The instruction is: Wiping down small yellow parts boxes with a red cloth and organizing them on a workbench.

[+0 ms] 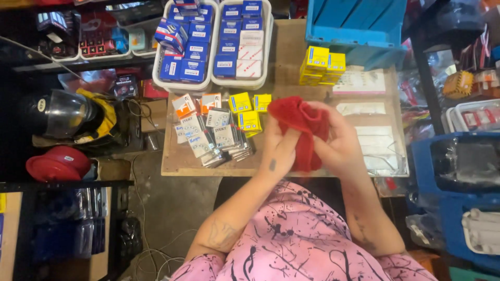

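Observation:
A red cloth (300,122) is bunched between both my hands above the front edge of a small wooden table (289,57). My left hand (277,151) grips its lower left part with the fingers curled into the fabric. From the right, my right hand (341,143) wraps the cloth. Anything inside the folds is hidden. Just left of my hands lie small yellow boxes (249,120) and a fanned stack of flat white packets (216,136).
Two white baskets (212,82) of blue and white boxes stand at the table's back. A pile of yellow boxes (322,65) and a blue crate (359,31) stand back right. Clear packets (376,143) lie right. A helmet (67,112) and red cap (58,162) sit left.

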